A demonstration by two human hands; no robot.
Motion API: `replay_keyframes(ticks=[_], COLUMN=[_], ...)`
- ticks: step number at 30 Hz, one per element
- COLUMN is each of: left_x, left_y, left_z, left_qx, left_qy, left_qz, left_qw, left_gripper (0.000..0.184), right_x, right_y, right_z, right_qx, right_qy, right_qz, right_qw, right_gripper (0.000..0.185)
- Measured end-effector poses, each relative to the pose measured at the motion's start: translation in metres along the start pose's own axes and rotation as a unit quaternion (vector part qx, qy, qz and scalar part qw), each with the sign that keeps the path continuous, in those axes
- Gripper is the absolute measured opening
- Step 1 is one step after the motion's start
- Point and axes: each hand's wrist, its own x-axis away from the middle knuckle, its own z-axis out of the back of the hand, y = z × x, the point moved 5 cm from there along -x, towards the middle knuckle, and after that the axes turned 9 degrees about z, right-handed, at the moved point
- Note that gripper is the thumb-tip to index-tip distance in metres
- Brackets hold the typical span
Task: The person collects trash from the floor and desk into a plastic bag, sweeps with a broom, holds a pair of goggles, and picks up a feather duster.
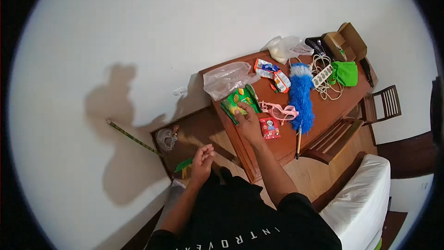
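Observation:
My right hand (249, 124) is over the near edge of a green packet with yellow pictures (244, 96), its thumb and fingers apart. Whether the fingertips touch the packet, I cannot tell. Just right of that hand lie a small red packet (269, 128) and pink goggles (280, 111). My left hand (202, 163) hangs beyond the table's left edge, loosely curved with nothing visible in it. Near it, lower down, is a green-bristled brush or broom head (183, 165).
On the brown table (252, 157) are a clear plastic bag (226, 79), orange-and-white packets (274, 75), a blue duster (301, 95), a power strip (323, 77), a green cloth (345, 73) and an open cardboard box (344, 41). Chairs (330, 141) stand along its right side.

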Motion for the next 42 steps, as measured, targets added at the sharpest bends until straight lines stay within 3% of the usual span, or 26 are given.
replay_keyframes(ticks=[5, 9, 10, 11, 13, 14, 17, 18, 19, 21, 23, 25, 28, 30, 32, 33, 35, 36, 38, 42], left_x=[-0.015, -0.02, -0.02, -0.02, -0.024, -0.026, -0.028, -0.031, -0.034, -0.04, -0.045, -0.048, -0.054, -0.058, -0.058, -0.057, -0.053, -0.052, -0.052, -0.053], left_y=[0.008, 0.021, 0.026, 0.028, 0.029, 0.032, 0.047, 0.048, 0.05, 0.052, 0.05, 0.048, 0.046, 0.04, 0.042, 0.043, 0.053, 0.057, 0.053, 0.046], left_z=[0.025, 0.04, 0.043, 0.045, 0.048, 0.05, 0.043, 0.043, 0.041, 0.04, 0.038, 0.036, 0.031, 0.032, 0.031, 0.031, 0.028, 0.028, 0.032, 0.041], left_qx=[0.0, -0.03, -0.018, -0.007, -0.021, -0.036, -0.031, -0.029, -0.031, -0.021, -0.038, -0.056, -0.074, -0.061, -0.064, -0.059, -0.093, -0.12, -0.106, -0.105], left_qy=[0.01, 0.029, 0.035, 0.04, 0.054, 0.064, 0.069, 0.075, 0.079, 0.086, 0.084, 0.079, 0.068, 0.068, 0.059, 0.064, 0.059, 0.068, 0.064, 0.07], left_qz=[0.002, 0.002, 0.018, 0.034, 0.015, 0.0, 0.029, 0.042, 0.04, 0.053, 0.049, 0.043, 0.032, 0.04, 0.039, 0.039, 0.033, 0.028, 0.025, 0.026], left_qw=[1.0, 0.999, 0.999, 0.999, 0.998, 0.997, 0.997, 0.996, 0.996, 0.995, 0.995, 0.994, 0.994, 0.995, 0.995, 0.995, 0.993, 0.99, 0.992, 0.992], left_gripper=[0.031, 0.03, 0.029, 0.028, 0.027, 0.026, 0.025, 0.024, 0.024, 0.024, 0.025, 0.026, 0.026, 0.026, 0.026, 0.027, 0.027, 0.027, 0.027, 0.026], right_x=[-0.038, -0.075, -0.09, -0.104, -0.127, -0.133, -0.159, -0.159, -0.164, -0.169, -0.188, -0.193, -0.188, -0.187, -0.185, -0.183, -0.179, -0.177, -0.168, -0.15], right_y=[-0.004, -0.027, -0.013, 0.015, 0.022, 0.033, 0.082, 0.065, 0.062, 0.081, 0.128, 0.12, 0.115, 0.121, 0.113, 0.106, 0.101, 0.097, 0.082, 0.078], right_z=[-0.008, -0.018, -0.016, -0.016, -0.014, -0.01, -0.006, -0.011, -0.012, -0.012, -0.011, -0.013, -0.013, -0.013, -0.018, -0.017, -0.024, -0.023, -0.026, -0.022], right_qx=[-0.001, 0.002, 0.097, 0.093, 0.29, 0.188, 0.184, 0.269, 0.265, 0.041, 0.078, 0.115, 0.079, 0.13, 0.216, 0.22, 0.205, 0.206, 0.33, 0.317], right_qy=[0.064, 0.062, 0.065, 0.062, 0.111, 0.081, 0.067, 0.04, 0.038, 0.03, 0.014, 0.002, 0.004, 0.0, -0.015, -0.001, -0.078, -0.069, -0.085, -0.051], right_qz=[-0.008, -0.069, -0.02, -0.016, 0.154, 0.028, 0.02, 0.166, 0.167, -0.11, -0.094, -0.074, -0.132, -0.078, 0.057, 0.052, -0.133, -0.133, -0.029, -0.094], right_qw=[0.998, 0.996, 0.993, 0.994, 0.938, 0.978, 0.981, 0.948, 0.949, 0.993, 0.992, 0.991, 0.988, 0.988, 0.975, 0.974, 0.966, 0.967, 0.94, 0.942], right_gripper=[0.036, 0.045, 0.051, 0.051, 0.046, 0.048, 0.049, 0.047, 0.047, 0.042, 0.04, 0.039, 0.036, 0.035, 0.037, 0.037, 0.042, 0.042, 0.042, 0.041])
